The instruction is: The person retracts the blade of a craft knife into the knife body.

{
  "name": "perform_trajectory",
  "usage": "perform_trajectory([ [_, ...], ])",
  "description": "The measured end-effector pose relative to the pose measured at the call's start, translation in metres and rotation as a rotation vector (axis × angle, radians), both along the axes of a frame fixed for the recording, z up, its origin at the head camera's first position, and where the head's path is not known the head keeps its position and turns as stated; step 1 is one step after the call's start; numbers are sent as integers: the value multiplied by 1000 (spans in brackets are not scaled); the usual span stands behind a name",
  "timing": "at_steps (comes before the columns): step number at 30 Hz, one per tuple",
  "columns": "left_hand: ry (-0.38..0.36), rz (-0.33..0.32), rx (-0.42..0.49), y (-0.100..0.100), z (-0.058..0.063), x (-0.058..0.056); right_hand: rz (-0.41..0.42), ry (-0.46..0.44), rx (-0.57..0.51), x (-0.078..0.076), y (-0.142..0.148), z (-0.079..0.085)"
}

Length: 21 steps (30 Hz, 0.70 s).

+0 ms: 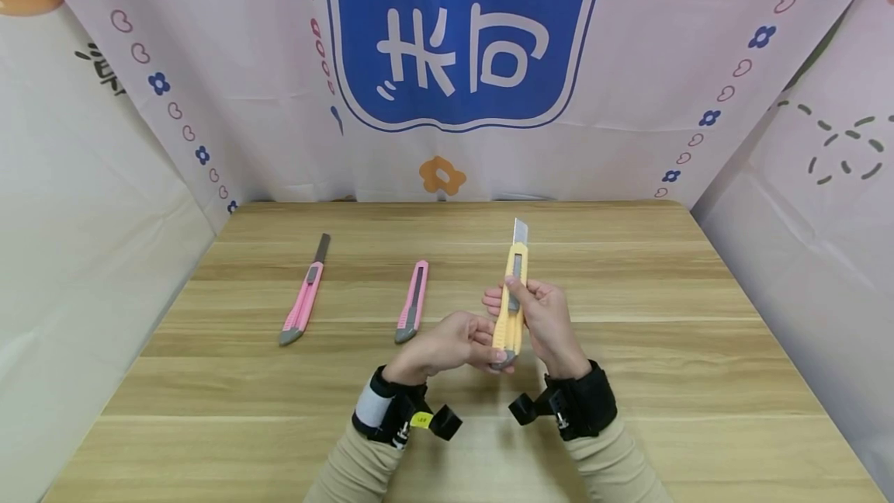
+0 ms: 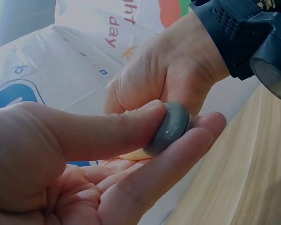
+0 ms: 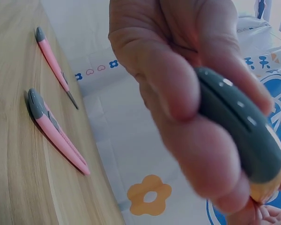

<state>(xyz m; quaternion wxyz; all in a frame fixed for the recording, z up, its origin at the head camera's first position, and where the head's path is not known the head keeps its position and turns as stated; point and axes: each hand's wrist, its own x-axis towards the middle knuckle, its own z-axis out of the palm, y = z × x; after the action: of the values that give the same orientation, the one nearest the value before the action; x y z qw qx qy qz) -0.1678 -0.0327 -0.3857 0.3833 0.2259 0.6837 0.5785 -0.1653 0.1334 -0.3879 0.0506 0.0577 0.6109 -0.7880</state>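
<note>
A yellow utility knife (image 1: 508, 324) is held up over the table in both hands, its silver blade extended and pointing away. My left hand (image 1: 457, 344) pinches the grey end cap (image 2: 171, 129) between thumb and fingers. My right hand (image 1: 548, 323) grips the knife's body from the right, with the thumb on the grey slider. To the left lie two pink utility knives on the wood. The nearer pink knife (image 1: 414, 301) shows no blade. On the farther pink knife (image 1: 305, 293), a dark grey blade sticks out. In the right wrist view the fingers hide most of the yellow body.
The wooden table (image 1: 230, 386) runs back to a printed white cloth (image 1: 279, 138) with a blue emblem. Pale cloth sides hang at left and right. Each wrist wears a black strap with a small camera (image 1: 583, 402).
</note>
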Motion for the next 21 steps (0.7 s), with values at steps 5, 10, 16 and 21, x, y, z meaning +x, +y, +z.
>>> perform_trajectory([
  [5, 2, 13, 10, 0, 1, 0, -10, -40, -5, -2, -1, 0],
  [10, -2, 35, -1, 2, 1, 1, -15, -75, 6, -3, -1, 0],
  [16, 18, 69, -24, 4, -2, 1, -12, -103, 37, -3, -4, -1],
  [21, 21, 85, -24, 5, -2, 0, -29, -99, 35, -2, -7, -2],
])
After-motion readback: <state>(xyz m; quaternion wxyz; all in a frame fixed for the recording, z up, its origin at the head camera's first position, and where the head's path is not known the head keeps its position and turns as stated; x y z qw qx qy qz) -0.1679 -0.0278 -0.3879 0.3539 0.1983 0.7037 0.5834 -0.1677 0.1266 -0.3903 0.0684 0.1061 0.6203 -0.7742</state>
